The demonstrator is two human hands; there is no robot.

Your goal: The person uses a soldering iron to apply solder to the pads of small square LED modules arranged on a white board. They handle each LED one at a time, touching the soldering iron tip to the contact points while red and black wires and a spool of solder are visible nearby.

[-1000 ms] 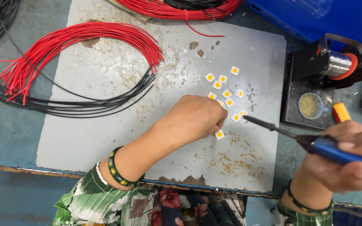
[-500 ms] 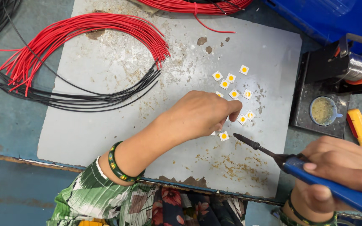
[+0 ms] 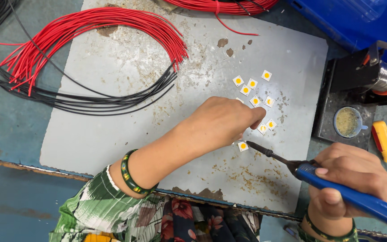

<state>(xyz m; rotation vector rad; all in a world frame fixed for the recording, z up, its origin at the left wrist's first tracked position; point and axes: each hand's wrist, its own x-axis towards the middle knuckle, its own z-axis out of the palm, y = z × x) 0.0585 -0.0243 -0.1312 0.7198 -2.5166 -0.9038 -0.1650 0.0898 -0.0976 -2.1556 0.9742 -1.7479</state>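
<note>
My left hand [image 3: 222,121] rests fingers-down on a grey metal sheet [image 3: 113,134], its fingertips pressing among several small white square chips with yellow centres [image 3: 251,84]. One chip [image 3: 243,146] lies just below the hand. My right hand [image 3: 350,179] grips a blue-handled soldering iron [image 3: 319,172]. The iron's dark tip points left and sits close to that lower chip, just right of it. What the left fingers pinch is hidden.
Bundles of red wires [image 3: 90,31] and black wires [image 3: 90,101] curve across the sheet's left part. A solder spool on a black stand [image 3: 381,76], a small tin of flux [image 3: 348,122] and a yellow-handled screwdriver [image 3: 384,141] sit at the right. A blue box [image 3: 359,18] is behind.
The soldering iron's tip has come down and left, from beside the chip cluster to the lowest chip. My left hand has stayed over the chips.
</note>
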